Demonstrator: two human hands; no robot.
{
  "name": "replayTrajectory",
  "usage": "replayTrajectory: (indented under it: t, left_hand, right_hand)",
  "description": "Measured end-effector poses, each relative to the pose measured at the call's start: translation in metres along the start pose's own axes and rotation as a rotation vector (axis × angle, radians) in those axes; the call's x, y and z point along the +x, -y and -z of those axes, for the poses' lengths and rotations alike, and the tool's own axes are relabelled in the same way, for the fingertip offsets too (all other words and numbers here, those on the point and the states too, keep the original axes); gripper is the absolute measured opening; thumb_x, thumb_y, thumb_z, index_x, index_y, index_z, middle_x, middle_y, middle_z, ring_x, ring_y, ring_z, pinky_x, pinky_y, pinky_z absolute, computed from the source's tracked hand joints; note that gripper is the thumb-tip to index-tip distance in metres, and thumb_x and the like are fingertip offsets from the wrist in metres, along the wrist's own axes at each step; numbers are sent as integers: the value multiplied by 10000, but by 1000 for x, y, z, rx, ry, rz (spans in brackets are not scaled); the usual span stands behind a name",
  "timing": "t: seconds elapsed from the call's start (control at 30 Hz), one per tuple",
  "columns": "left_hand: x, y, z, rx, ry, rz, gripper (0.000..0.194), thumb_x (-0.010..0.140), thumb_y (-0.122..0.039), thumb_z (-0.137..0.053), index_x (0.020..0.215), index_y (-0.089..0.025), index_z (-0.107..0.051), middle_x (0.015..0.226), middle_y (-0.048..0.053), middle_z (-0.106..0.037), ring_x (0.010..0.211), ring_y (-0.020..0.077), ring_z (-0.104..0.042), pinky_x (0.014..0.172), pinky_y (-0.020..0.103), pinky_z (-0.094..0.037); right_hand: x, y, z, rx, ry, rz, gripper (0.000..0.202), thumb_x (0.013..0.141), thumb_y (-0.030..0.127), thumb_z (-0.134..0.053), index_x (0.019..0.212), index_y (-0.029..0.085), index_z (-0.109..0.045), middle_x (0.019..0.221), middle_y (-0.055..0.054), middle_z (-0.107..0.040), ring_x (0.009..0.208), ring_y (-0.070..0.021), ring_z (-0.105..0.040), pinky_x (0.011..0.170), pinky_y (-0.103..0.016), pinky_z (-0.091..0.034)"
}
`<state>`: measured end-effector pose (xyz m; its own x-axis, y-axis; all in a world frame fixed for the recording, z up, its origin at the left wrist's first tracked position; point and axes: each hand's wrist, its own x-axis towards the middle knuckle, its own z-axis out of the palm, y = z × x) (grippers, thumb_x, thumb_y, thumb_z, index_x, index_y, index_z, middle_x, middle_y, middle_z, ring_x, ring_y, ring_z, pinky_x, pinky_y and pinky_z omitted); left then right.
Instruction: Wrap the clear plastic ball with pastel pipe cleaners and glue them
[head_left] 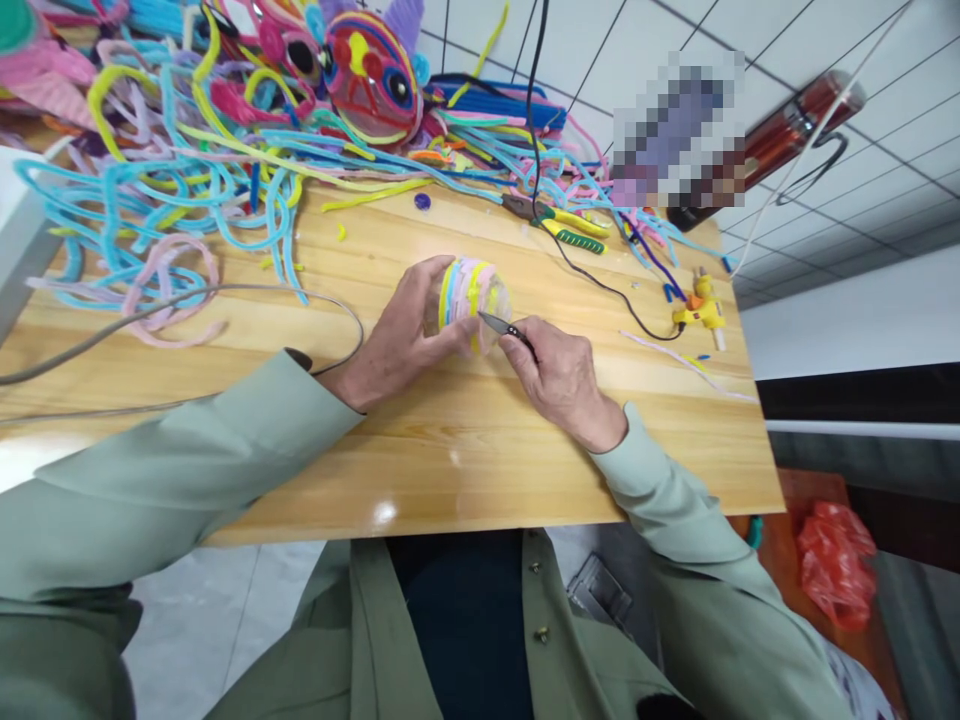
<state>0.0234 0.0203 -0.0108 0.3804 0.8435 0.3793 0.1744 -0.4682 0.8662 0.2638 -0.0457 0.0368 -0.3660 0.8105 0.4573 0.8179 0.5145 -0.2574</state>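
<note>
Near the middle of the wooden table, my left hand (405, 335) is wrapped round a clear rounded container (469, 292) banded with yellow, blue, pink and lilac fuzzy strips. My right hand (559, 375) grips small scissors or a small blade with a dark handle (523, 338); which of the two I cannot make out. Its pointed metal tip lies at the container's right side, close to my left thumb. My left palm hides the container's left end.
Tangled pipe cleaners (217, 200) and a decorated fish-like ball (373, 80) fill the back. Behind my hands lie green-handled pliers (577, 235). A yellow glue gun (701, 305) and a red thermos (787, 135) are at right. A grey cable (150, 312) runs at left.
</note>
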Motion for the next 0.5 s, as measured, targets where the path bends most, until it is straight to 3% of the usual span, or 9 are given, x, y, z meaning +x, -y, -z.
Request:
replayTrajectory:
  t: [0.5]
  left_hand:
    - [-1,1,-1,23,9,-16,802,1018,-789,-685,1601,-287,-457,1683,144,-542,1574,405,-537,1374,640,-440]
  right_hand:
    - [-1,1,-2,28,40,-42,586,1220,587,-321,978,214,-702,769,-28,-710,660,-157,-597,629,-321,-366]
